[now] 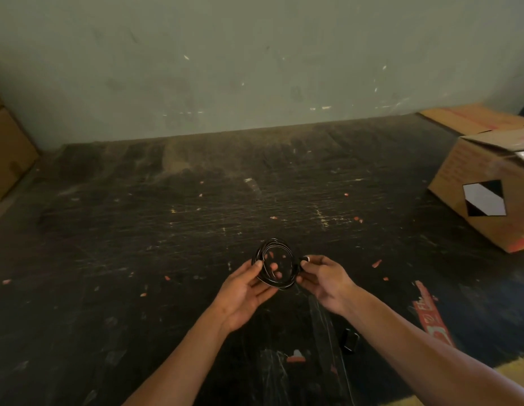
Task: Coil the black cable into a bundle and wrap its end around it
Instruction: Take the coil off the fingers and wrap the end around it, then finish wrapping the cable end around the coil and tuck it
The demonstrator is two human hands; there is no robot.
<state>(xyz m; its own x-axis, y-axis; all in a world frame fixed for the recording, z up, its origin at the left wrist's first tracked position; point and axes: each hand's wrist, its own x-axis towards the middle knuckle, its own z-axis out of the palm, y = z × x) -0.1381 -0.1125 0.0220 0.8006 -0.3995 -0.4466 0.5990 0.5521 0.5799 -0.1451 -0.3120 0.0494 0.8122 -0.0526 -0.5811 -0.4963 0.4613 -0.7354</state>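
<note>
The dark surface (pixel 196 230) had lots of free room in the middle, w/ a wall at the back & a cardboard box (pixel 486 189) at the right edge. The left hand (pixel 246 291) was curled round the coiled black cable (pixel 276 263). The right hand (pixel 322 278) pinched the coil's right side. Both held it up above the surface.

**Dim, soft light with wide-angle bending**

The scene is dim and greenish, with no hard shadows. The far wall (pixel 254 68) is the brightest area; the dark floor (pixel 137 259) shows faint sheen on its scratches. Small glints mark the black cable (pixel 276 263). The picture is slightly soft throughout. The wall's base line curves, and the cardboard box (pixel 489 194) at right leans from lens distortion.
</note>
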